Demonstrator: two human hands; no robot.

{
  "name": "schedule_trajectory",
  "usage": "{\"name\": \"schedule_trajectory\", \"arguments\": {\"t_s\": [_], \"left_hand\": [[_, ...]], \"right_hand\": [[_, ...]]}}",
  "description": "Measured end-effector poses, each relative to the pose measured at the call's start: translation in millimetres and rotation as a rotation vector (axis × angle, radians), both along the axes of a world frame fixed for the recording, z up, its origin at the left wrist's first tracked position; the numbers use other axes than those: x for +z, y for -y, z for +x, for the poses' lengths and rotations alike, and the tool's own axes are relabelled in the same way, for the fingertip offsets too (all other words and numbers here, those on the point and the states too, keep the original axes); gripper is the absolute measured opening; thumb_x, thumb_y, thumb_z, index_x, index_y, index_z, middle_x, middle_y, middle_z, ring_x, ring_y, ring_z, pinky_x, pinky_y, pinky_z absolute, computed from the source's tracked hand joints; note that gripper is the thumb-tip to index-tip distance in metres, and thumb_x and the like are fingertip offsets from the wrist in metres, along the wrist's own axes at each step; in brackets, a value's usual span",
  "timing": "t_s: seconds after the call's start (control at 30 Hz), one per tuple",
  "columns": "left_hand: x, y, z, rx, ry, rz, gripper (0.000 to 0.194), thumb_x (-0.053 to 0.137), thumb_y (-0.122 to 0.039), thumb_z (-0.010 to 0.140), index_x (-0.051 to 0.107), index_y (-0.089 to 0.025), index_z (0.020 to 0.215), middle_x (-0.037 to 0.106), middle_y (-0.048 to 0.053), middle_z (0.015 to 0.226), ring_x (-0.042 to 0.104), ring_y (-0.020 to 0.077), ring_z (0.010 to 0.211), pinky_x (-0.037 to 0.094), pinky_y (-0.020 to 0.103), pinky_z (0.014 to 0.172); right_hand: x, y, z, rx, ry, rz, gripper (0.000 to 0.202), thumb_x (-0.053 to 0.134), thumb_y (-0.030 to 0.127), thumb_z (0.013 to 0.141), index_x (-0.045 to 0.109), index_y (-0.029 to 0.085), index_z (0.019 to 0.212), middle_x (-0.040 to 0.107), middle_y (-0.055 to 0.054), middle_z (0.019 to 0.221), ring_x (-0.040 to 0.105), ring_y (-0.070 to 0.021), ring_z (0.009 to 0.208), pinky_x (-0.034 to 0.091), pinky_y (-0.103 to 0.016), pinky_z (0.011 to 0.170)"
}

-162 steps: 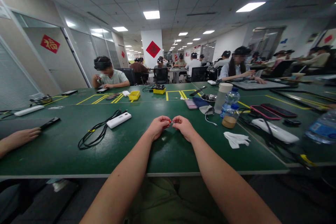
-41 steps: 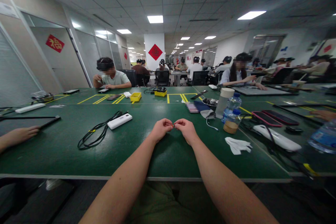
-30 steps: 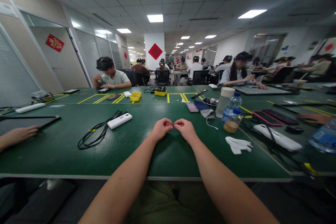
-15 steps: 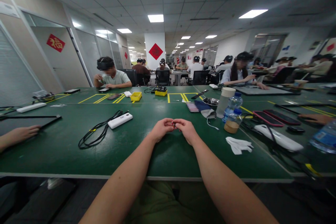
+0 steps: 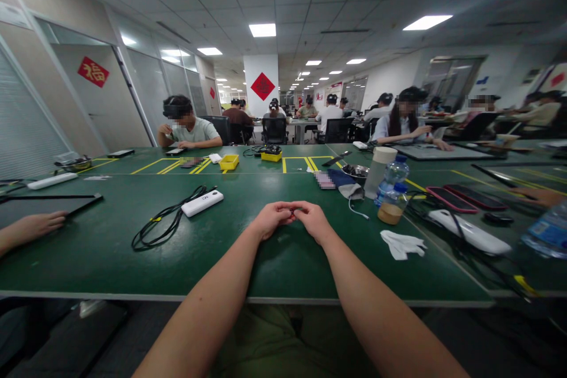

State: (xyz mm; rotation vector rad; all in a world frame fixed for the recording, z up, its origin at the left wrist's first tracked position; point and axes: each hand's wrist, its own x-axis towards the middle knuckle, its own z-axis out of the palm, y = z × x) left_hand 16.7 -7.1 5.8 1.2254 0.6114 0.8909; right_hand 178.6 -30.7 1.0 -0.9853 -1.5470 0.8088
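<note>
My left hand [image 5: 273, 218] and my right hand [image 5: 310, 218] meet fingertip to fingertip just above the green table [image 5: 186, 266]. Between the fingers of both hands is a small dark and reddish object [image 5: 292, 212]. Its kind cannot be made out, as the fingertips cover most of it. Both hands are closed in a pinch around it. To the left of my hands lies a white power bank [image 5: 202, 204] beside a coiled black cable [image 5: 163, 224]. On the right, a crumpled white glove or cloth [image 5: 402, 244] rests on the table.
At right stand a pale tumbler [image 5: 380, 171], a clear bottle [image 5: 394, 174] and a bottle of brown liquid [image 5: 392, 205]. A metal bowl [image 5: 355, 172] and a yellow tray [image 5: 229, 162] sit farther back. A co-worker's hand [image 5: 39, 225] rests on a dark board [image 5: 48, 207] at left.
The fingertips have closed further over the small object, so less of its red colouring shows. Both hands stay in nearly the same place.
</note>
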Motion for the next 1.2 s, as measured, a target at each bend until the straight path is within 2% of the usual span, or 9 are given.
{"name": "schedule_trajectory", "arguments": {"t_s": [0.17,0.33,0.5,0.6,0.67,0.73,0.87,1.03,1.2], "left_hand": [[-0.9,-1.6,0.8,0.087,-0.051,0.008,0.027,0.068,-0.013,0.071,0.067,-0.010,0.098,0.069,0.009,0.088,0.065,0.0124,0.075,0.052,0.025,0.077],[-0.4,-4.4,0.3,0.226,-0.011,-0.061,0.018,0.069,-0.010,0.069,0.065,-0.011,0.087,0.068,0.009,0.080,0.065,0.0135,0.072,0.054,0.025,0.071],[4.9,-4.8,-4.6,0.219,0.084,-0.179,0.017,0.064,-0.016,0.074,0.059,-0.012,0.090,0.066,0.012,0.086,0.066,0.0160,0.073,0.054,0.028,0.066],[5.9,-6.4,-6.8,0.239,0.084,-0.156,0.016,0.059,-0.024,0.078,0.057,-0.013,0.090,0.066,0.011,0.085,0.065,0.0155,0.070,0.052,0.027,0.063],[3.6,-7.9,-6.3,0.322,-0.057,-0.026,0.015,0.056,-0.027,0.078,0.058,-0.014,0.087,0.064,0.008,0.077,0.061,0.0140,0.065,0.049,0.026,0.061],[-1.0,-8.9,-3.8,0.447,-0.306,0.193,0.010,0.055,-0.025,0.077,0.058,-0.016,0.081,0.061,0.005,0.071,0.057,0.0145,0.065,0.047,0.028,0.066],[-12.5,-7.8,4.1,0.582,-0.768,0.587,0.003,0.059,-0.020,0.073,0.059,-0.018,0.072,0.060,0.009,0.081,0.054,0.0219,0.085,0.039,0.036,0.087],[-15.9,-8.2,-4.2,0.632,-1.020,0.683,0.009,0.057,-0.025,0.077,0.062,-0.018,0.081,0.057,0.015,0.099,0.048,0.0299,0.103,0.033,0.041,0.092],[-6.3,-15.2,-55.9,0.648,-1.280,0.708,0.020,0.045,-0.027,0.085,0.062,-0.018,0.089,0.057,0.016,0.101,0.049,0.0282,0.100,0.035,0.039,0.088]], "right_hand": [[1.7,-0.9,-1.6,-0.026,-0.149,-0.086,0.046,0.057,0.024,0.070,0.060,0.018,0.116,0.067,-0.004,0.092,0.053,-0.0089,0.055,0.046,-0.026,0.058],[3.1,-1.8,1.2,-0.096,-0.168,-0.107,0.042,0.056,0.026,0.069,0.062,0.017,0.109,0.066,-0.005,0.091,0.050,-0.0079,0.052,0.041,-0.023,0.050],[2.2,-1.4,0.8,-0.079,-0.147,-0.112,0.037,0.056,0.028,0.069,0.063,0.015,0.103,0.066,-0.006,0.088,0.050,-0.0086,0.053,0.039,-0.022,0.049],[1.2,-1.5,0.8,-0.075,-0.147,-0.107,0.036,0.056,0.028,0.070,0.064,0.015,0.102,0.066,-0.006,0.086,0.050,-0.0086,0.052,0.038,-0.022,0.048],[1.1,-1.5,0.9,-0.076,-0.149,-0.108,0.035,0.057,0.029,0.070,0.064,0.016,0.102,0.067,-0.006,0.086,0.050,-0.0086,0.052,0.038,-0.022,0.048],[1.3,-1.3,1.0,-0.078,-0.146,-0.112,0.035,0.057,0.029,0.069,0.064,0.016,0.101,0.067,-0.005,0.086,0.050,-0.0087,0.052,0.038,-0.022,0.048],[1.5,-1.1,0.4,-0.072,-0.140,-0.121,0.033,0.057,0.030,0.069,0.065,0.015,0.098,0.068,-0.005,0.082,0.050,-0.0091,0.051,0.038,-0.023,0.048],[2.2,1.6,-1.9,-0.046,-0.127,-0.154,0.031,0.057,0.030,0.070,0.065,0.016,0.097,0.068,-0.004,0.082,0.049,-0.0084,0.050,0.039,-0.023,0.048],[0.7,2.8,-3.2,0.001,-0.068,-0.173,0.027,0.057,0.030,0.071,0.066,0.016,0.093,0.068,-0.003,0.079,0.050,-0.0082,0.049,0.039,-0.022,0.047]]}}
